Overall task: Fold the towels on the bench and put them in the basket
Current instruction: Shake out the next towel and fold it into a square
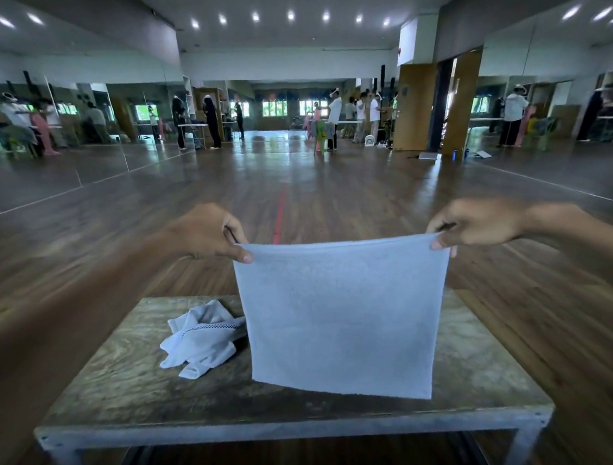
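While the white towel [203, 337] lies crumpled on the desk [126, 386], left grip [210, 236] and right grip [477, 226] pinch the blue towel [344, 317] by its top corners.

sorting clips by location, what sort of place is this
Most likely a dance studio or rehearsal hall: mirrored walls, a wide polished wooden floor, ceiling spotlights. Other people stand far off. The left hand and right hand pinch a blue towel.

You're holding a matt, finely napped blue towel [344, 317]; a white cloth towel [203, 336] is lying on the bench [126, 386], worn rough wood edged in dull metal.
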A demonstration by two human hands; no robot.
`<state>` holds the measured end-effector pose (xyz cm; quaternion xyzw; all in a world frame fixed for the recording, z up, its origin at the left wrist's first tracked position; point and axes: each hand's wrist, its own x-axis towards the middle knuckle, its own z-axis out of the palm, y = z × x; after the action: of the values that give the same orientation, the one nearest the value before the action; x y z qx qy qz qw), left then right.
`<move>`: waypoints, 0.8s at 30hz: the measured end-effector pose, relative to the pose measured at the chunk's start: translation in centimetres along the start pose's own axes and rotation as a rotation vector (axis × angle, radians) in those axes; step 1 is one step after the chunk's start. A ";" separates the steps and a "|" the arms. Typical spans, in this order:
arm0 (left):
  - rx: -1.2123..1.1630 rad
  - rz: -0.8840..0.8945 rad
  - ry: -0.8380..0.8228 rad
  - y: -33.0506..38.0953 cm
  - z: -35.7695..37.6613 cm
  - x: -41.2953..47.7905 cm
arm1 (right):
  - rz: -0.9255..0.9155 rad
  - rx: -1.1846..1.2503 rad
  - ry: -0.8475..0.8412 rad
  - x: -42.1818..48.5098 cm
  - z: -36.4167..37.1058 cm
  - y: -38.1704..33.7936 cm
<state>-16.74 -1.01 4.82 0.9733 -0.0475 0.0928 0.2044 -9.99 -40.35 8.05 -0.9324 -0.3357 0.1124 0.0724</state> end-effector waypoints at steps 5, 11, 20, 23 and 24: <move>-0.113 -0.048 -0.222 -0.9 0.7 0.3 | 0.115 0.136 -0.214 1.4 0.9 1.3; -0.076 -0.049 -0.338 -2.9 4.2 1.8 | 0.197 0.215 -0.209 5.3 3.7 3.7; 0.074 -0.187 0.138 -6.6 13.7 4.2 | 0.222 0.076 0.400 11.8 12.6 7.2; 0.145 -0.199 0.160 -7.4 17.4 2.8 | 0.241 0.017 0.468 11.5 17.1 7.9; 0.156 -0.179 0.158 -7.8 18.8 2.2 | 0.212 -0.030 0.484 11.4 18.9 8.3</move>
<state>-10.55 -1.66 -14.67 0.9763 0.0630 0.1539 0.1388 -1.27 -38.26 -13.76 -0.9632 -0.2105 -0.1117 0.1246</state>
